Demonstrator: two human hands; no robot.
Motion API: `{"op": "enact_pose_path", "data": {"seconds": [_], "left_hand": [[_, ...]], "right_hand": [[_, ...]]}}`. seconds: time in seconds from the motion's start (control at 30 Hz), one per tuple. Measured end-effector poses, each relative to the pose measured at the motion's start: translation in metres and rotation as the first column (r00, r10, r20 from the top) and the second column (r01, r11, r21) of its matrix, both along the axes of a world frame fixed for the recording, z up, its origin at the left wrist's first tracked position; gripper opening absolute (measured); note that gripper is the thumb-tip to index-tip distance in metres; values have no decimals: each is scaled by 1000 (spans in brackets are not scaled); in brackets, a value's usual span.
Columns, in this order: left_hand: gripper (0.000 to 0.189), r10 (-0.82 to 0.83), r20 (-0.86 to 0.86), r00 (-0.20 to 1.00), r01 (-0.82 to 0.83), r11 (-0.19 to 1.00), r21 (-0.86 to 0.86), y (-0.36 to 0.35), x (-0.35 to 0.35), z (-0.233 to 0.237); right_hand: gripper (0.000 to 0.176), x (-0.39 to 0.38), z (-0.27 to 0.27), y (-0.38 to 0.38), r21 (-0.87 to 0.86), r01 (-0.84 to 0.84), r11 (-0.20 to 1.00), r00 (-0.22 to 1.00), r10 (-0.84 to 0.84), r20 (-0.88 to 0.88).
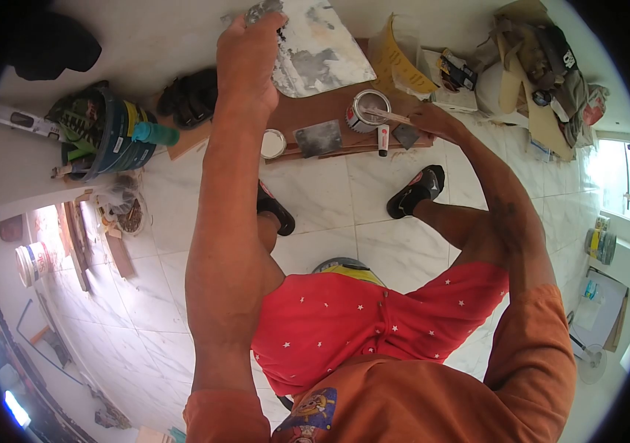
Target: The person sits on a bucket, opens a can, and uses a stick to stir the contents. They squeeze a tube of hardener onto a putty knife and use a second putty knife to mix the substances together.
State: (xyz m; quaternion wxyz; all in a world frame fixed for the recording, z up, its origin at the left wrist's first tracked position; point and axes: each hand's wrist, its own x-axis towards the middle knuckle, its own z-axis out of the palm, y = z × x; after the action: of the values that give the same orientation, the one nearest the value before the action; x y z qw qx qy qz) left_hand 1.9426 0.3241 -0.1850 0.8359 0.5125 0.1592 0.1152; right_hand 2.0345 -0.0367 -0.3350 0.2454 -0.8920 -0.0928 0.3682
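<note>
My left hand (247, 55) is raised at the upper left, its fingers closed at the edge of a flat white board (319, 63) smeared with grey paste. My right hand (437, 122) grips a flat wooden stick (398, 117), whose far end reaches into an open can (361, 122) of greyish paste. Just below the can lies a small red-and-white tube (383, 140). A grey metal scraper plate (318, 138) rests left of the can, and a round white lid (274, 143) is beside it. A small dark square plate (406, 136) lies under my right hand.
Brown cardboard (296, 111) lies under the can. A dark bucket (112, 136) with cloth and tools stands at the left. At the back are a yellow bag (400, 63) and piled cardboard and clothing (529, 81). My feet are on marble-look floor tiles (322, 196).
</note>
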Motion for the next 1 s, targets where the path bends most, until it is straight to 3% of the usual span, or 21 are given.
{"op": "enact_pose_path", "data": {"seconds": [0.17,0.37,0.47,0.73,1.0], "left_hand": [[30,38,19,999,-38,999,-5,-11,-4,8],[32,33,-21,999,-34,999,-25,-17,-3,10],[34,-3,-43,999,-1,996,-91,-19,-3,9],[32,-39,-63,997,30,990,-140,-27,3,1],[32,-79,14,997,80,986,-144,-33,6,-11]], "right_hand": [[25,-7,2,-12,75,71,995,997,-68,-39],[27,-8,6,-33,72,-23,997,1000,23,-3],[30,-13,12,-44,153,16,988,1000,-12,-25],[30,-16,21,-54,141,113,984,991,-101,-89],[28,-25,25,-69,221,214,952,970,-180,-162]]}}
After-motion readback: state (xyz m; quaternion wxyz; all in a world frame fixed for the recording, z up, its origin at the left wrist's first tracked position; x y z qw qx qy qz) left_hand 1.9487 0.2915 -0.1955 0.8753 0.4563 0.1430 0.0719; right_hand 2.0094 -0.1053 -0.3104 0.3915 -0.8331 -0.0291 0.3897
